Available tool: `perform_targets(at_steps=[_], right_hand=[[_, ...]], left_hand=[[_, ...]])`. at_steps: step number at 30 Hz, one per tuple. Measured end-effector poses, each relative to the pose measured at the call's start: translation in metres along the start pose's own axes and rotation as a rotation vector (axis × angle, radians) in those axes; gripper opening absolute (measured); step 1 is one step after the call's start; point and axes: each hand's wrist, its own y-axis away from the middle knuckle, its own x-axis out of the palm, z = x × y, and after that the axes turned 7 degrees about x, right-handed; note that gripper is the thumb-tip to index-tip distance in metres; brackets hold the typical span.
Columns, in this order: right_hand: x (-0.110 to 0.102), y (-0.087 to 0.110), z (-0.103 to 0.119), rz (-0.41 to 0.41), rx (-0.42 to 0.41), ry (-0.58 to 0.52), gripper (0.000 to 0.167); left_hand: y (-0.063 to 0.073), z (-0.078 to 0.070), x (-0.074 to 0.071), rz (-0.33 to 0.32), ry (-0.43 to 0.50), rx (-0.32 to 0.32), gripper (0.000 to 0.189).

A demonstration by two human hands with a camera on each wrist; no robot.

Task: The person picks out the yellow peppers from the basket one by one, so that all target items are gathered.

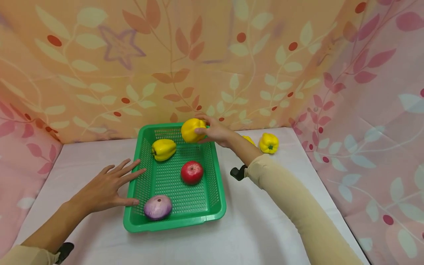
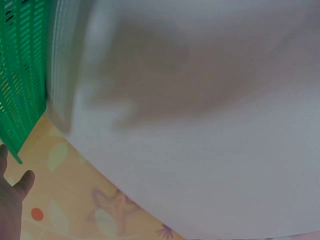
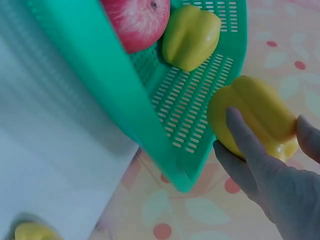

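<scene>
My right hand [image 1: 214,131] grips a yellow bell pepper [image 1: 192,130] over the back right corner of a green plastic basket [image 1: 180,223]. In the right wrist view the fingers wrap the held pepper [image 3: 252,117] beside the basket rim. My left hand [image 1: 105,187] has its fingers spread at the basket's left rim, fingertips reaching over it. Inside the basket lie another yellow bell pepper [image 1: 164,149] at the back left, a red pomegranate-like fruit [image 1: 192,172] right of centre, and a round purple eggplant [image 1: 158,207] at the front left.
On the white table [image 1: 251,217], to the right of the basket, sits a yellow bell pepper [image 1: 269,143]. Another yellow one [image 1: 249,140] is mostly hidden behind the right forearm. Floral cloth [image 1: 205,73] hangs behind and at both sides of the table.
</scene>
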Motion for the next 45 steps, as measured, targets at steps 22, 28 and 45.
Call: perform_targets(at_steps=[22,28,45], right_hand=[[-0.097,0.093,-0.054,-0.052,-0.035,0.058,0.055],[-0.121,0.11,-0.079,-0.109,0.018,0.033,0.058],[-0.18,0.151,-0.136,-0.236,0.115,0.074,0.069]], left_hand=[[0.001,0.0,0.003,-0.035,-0.003,0.007,0.094],[0.001,-0.001,0.002,-0.033,-0.002,0.007,0.094],[0.0,0.0,0.002,-0.034,-0.001,0.011,0.094]])
